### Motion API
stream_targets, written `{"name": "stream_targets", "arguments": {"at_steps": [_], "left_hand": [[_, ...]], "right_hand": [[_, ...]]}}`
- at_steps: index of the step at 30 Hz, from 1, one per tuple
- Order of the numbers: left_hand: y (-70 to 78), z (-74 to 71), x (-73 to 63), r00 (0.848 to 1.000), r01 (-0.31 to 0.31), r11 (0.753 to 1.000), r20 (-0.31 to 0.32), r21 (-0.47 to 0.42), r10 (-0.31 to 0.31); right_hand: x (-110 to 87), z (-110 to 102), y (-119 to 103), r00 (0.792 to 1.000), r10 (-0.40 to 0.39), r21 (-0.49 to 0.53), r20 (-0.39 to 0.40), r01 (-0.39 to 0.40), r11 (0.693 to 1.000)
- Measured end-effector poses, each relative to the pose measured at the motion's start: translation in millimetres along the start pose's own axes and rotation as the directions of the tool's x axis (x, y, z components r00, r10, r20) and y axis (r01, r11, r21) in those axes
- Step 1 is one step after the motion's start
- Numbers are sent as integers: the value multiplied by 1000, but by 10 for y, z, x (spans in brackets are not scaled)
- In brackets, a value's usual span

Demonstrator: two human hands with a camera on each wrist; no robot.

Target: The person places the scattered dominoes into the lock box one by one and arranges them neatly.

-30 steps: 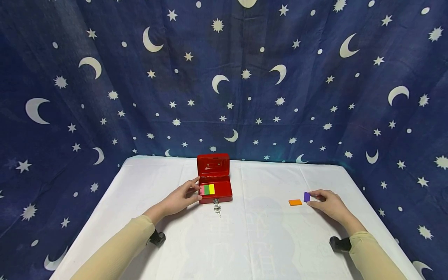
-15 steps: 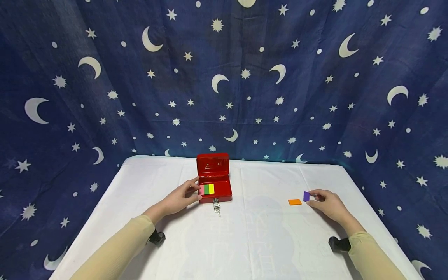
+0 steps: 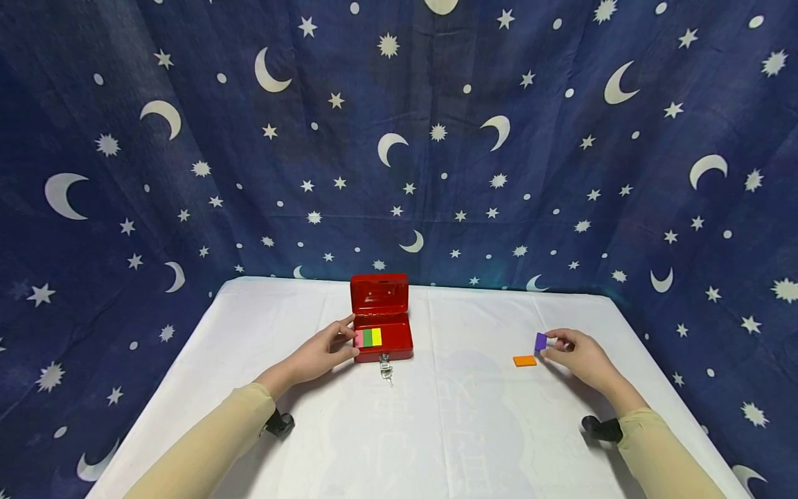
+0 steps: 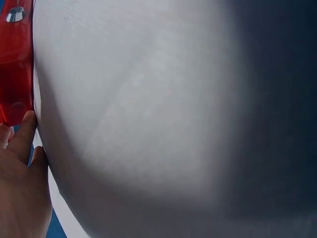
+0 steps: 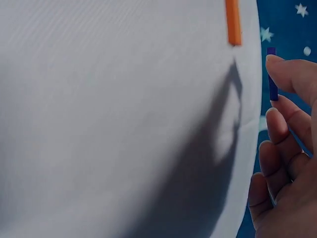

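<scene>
A red cash box [image 3: 399, 338] stands on the table with its lid raised and a small padlock with keys [image 3: 386, 369] hanging at the front. Inside, at the left, pink, green and yellow domino-like blocks [image 3: 368, 337] lie side by side. My left hand [image 3: 314, 352] holds the box at its left side, thumb near the front corner and a finger near the hinge. My right hand [image 3: 580, 357] pinches a purple domino block [image 5: 272, 74] between thumb and finger, above the table. An orange domino block [image 3: 524, 361] lies flat just left of it.
A white cloth [image 3: 461, 416] covers the table. Behind it and along the sides hangs a dark blue curtain [image 3: 436, 173] with moons and stars. Black wrist mounts [image 3: 601, 428] stick out beneath both forearms.
My right hand has raised the purple block off the table and moved it slightly left and up. The left hand and the box have stayed in place.
</scene>
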State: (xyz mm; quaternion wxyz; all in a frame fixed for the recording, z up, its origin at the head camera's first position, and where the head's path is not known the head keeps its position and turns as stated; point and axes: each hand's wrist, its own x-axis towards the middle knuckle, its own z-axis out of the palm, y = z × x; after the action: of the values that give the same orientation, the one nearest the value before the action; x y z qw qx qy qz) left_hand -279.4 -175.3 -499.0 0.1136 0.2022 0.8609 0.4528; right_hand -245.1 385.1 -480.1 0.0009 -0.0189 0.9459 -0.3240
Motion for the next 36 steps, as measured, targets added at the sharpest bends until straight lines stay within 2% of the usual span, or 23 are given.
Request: {"name": "stream_targets", "arguments": {"at_steps": [8, 12, 18, 29, 36], "left_hand": [[48, -9, -14, 1000, 10, 1000, 6, 7, -10], [64, -22, -18, 1000, 14, 1000, 4, 16, -14], [75, -27, -14, 1000, 7, 1000, 5, 27, -8], [87, -30, 14, 1000, 17, 998, 8, 57, -18], [71, -23, 19, 1000, -1, 998, 3, 65, 1]], "right_hand": [[99, 75, -353, 998, -52, 16, 24, 52, 999], [147, 144, -505, 994, -103, 19, 36, 103, 995], [190, 258, -700, 980, -197, 31, 35, 196, 980], [248, 428, -961, 948, -316, 70, 34, 313, 947], [268, 510, -1101, 936, -350, 76, 40, 347, 935]]}}
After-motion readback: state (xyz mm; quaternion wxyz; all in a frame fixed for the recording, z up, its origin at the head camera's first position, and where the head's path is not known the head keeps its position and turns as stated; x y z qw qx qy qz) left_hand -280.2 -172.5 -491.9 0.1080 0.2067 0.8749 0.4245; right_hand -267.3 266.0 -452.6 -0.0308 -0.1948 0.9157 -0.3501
